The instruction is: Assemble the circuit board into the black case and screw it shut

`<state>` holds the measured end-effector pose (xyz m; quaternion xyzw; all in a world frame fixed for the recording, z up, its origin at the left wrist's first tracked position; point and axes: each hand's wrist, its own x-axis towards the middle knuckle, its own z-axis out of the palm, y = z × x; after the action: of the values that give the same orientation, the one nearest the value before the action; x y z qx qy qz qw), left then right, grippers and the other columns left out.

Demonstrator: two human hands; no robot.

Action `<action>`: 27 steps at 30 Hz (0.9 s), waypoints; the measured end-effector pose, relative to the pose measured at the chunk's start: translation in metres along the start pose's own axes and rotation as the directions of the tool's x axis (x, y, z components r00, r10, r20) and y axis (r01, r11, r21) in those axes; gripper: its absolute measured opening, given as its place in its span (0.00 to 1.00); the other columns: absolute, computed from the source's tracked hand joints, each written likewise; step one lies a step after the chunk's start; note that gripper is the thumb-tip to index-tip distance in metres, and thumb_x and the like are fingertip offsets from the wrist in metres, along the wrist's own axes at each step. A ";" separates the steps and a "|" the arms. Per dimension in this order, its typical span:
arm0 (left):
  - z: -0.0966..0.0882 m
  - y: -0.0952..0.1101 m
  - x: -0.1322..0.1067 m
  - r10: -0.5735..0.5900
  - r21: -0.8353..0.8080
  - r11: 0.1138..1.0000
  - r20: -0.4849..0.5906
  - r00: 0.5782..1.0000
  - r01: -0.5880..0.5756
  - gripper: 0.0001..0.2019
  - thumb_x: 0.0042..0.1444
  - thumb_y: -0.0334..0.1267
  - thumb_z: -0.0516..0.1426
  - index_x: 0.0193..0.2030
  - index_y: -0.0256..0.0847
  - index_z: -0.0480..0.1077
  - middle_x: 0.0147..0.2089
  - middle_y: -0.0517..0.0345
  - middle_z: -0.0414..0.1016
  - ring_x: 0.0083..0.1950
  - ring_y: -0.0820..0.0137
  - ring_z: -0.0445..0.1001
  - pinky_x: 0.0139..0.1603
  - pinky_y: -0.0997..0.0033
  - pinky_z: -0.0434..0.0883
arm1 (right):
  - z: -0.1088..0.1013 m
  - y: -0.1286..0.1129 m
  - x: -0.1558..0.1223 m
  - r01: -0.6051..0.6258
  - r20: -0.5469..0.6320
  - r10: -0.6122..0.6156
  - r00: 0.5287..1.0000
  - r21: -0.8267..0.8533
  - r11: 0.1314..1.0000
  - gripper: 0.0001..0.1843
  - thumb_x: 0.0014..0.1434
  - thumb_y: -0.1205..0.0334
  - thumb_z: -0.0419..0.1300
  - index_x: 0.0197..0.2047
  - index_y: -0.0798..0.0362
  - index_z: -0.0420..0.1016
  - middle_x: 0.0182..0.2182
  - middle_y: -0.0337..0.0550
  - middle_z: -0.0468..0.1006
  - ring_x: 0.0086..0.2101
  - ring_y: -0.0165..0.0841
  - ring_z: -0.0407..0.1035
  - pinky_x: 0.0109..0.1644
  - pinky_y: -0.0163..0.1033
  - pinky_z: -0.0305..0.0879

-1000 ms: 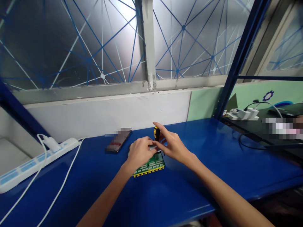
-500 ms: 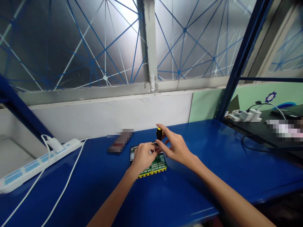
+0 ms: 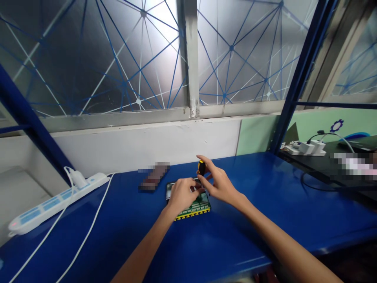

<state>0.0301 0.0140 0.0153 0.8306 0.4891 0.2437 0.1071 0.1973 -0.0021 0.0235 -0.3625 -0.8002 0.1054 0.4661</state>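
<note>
A green circuit board (image 3: 201,206) with a yellow toothed front edge lies in a dark-framed case on the blue table. My right hand (image 3: 221,184) holds a stubby screwdriver (image 3: 201,168) upright over the board, its black and yellow handle between thumb and fingers. The screwdriver's tip is hidden behind my fingers. Over the left part of the board, my left hand (image 3: 183,193) is closed in a pinch close below the handle. What its fingertips grip, if anything, cannot be made out.
A blurred-out dark rectangular object (image 3: 154,177) lies behind and left of the board. At left, a white power strip (image 3: 59,202) has a plug and white cables trailing forward. Blue shelf posts (image 3: 294,86) flank the table. A second power strip (image 3: 304,150) sits at right.
The view has shifted slightly, so everything sits a little further right. The yellow marking on the screwdriver handle shows differently, as if the handle turned. Both hands keep nearly the same place over the board.
</note>
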 end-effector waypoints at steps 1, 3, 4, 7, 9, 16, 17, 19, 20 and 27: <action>0.000 0.000 0.000 -0.004 -0.011 1.000 0.004 1.000 0.004 0.07 0.55 0.40 0.60 0.34 0.46 0.81 0.33 0.60 0.81 0.34 0.68 0.76 0.29 0.75 0.59 | 0.001 0.001 0.000 0.000 -0.006 0.000 1.000 -0.015 1.000 0.33 0.61 0.63 0.51 0.69 0.49 0.48 0.40 0.45 0.74 0.33 0.33 0.70 0.36 0.39 0.69; 0.002 -0.001 0.000 -0.003 -0.035 0.999 0.019 1.000 0.004 0.08 0.56 0.40 0.60 0.34 0.46 0.81 0.34 0.59 0.81 0.35 0.68 0.77 0.32 0.75 0.62 | 0.002 0.002 -0.001 -0.002 -0.019 0.001 1.000 -0.048 0.999 0.32 0.62 0.61 0.51 0.69 0.49 0.48 0.40 0.46 0.74 0.34 0.34 0.69 0.36 0.39 0.68; 0.003 -0.002 0.001 -0.004 -0.044 0.999 0.029 1.000 0.005 0.08 0.56 0.40 0.59 0.34 0.46 0.82 0.34 0.58 0.81 0.35 0.67 0.77 0.34 0.74 0.63 | 0.002 0.002 -0.001 -0.004 -0.026 0.002 1.000 -0.062 0.998 0.32 0.63 0.61 0.51 0.69 0.48 0.48 0.39 0.46 0.74 0.34 0.34 0.69 0.36 0.39 0.68; 0.006 -0.002 0.001 -0.021 -0.047 0.999 0.060 0.998 0.024 0.09 0.57 0.39 0.58 0.35 0.46 0.82 0.35 0.56 0.82 0.36 0.65 0.77 0.37 0.73 0.65 | 0.001 0.001 -0.001 -0.010 -0.036 0.007 0.999 -0.079 0.997 0.33 0.63 0.60 0.51 0.69 0.48 0.48 0.40 0.46 0.74 0.34 0.34 0.70 0.36 0.40 0.68; 0.006 -0.003 0.002 -0.021 -0.041 0.999 0.062 0.998 0.024 0.09 0.57 0.39 0.58 0.35 0.46 0.82 0.34 0.55 0.82 0.37 0.65 0.77 0.37 0.73 0.66 | -0.001 0.000 -0.001 -0.010 -0.033 0.007 0.999 -0.078 0.997 0.33 0.63 0.61 0.50 0.69 0.48 0.47 0.41 0.46 0.74 0.34 0.34 0.70 0.36 0.40 0.68; 0.007 -0.011 0.003 0.082 -0.078 0.994 0.075 0.994 -0.076 0.10 0.57 0.40 0.58 0.37 0.46 0.81 0.32 0.57 0.81 0.32 0.67 0.75 0.34 0.73 0.65 | -0.001 0.000 -0.001 0.006 -0.020 -0.008 1.000 -0.106 0.994 0.32 0.63 0.61 0.49 0.69 0.49 0.48 0.44 0.47 0.74 0.34 0.34 0.70 0.36 0.40 0.68; 0.008 -0.011 0.003 0.077 -0.080 0.994 0.070 0.995 -0.071 0.10 0.57 0.42 0.58 0.36 0.46 0.81 0.31 0.58 0.80 0.31 0.68 0.75 0.34 0.73 0.64 | -0.001 0.000 -0.001 0.007 -0.023 -0.010 1.000 -0.110 0.994 0.32 0.63 0.61 0.49 0.69 0.49 0.48 0.43 0.47 0.74 0.33 0.34 0.70 0.36 0.40 0.68; 0.009 -0.012 0.003 0.053 -0.084 0.995 0.054 0.997 -0.049 0.10 0.56 0.43 0.59 0.36 0.45 0.81 0.29 0.58 0.80 0.29 0.68 0.75 0.32 0.74 0.63 | 0.000 0.001 -0.001 0.010 -0.032 -0.014 0.999 -0.120 0.993 0.32 0.63 0.61 0.50 0.69 0.49 0.48 0.43 0.47 0.74 0.34 0.34 0.70 0.36 0.40 0.68; 0.010 -0.012 0.003 0.040 -0.087 0.996 0.047 0.998 -0.036 0.10 0.56 0.43 0.59 0.36 0.45 0.81 0.29 0.58 0.80 0.29 0.68 0.75 0.32 0.74 0.63 | 0.000 0.002 -0.002 0.012 -0.035 -0.016 0.999 -0.124 0.992 0.31 0.64 0.61 0.50 0.69 0.49 0.48 0.43 0.47 0.74 0.35 0.35 0.70 0.36 0.40 0.68; 0.011 -0.011 0.003 0.047 -0.089 0.995 0.079 0.996 -0.040 0.10 0.58 0.40 0.57 0.37 0.46 0.81 0.32 0.56 0.81 0.32 0.67 0.76 0.32 0.75 0.63 | 0.000 0.001 -0.003 0.002 -0.034 -0.008 0.999 -0.164 0.986 0.32 0.64 0.59 0.51 0.69 0.51 0.47 0.41 0.48 0.75 0.33 0.34 0.71 0.35 0.39 0.68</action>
<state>0.0286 0.0227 0.0016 0.8447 0.4550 0.2335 0.1578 0.1986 -0.0033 0.0203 -0.3993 -0.7988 0.0316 0.4488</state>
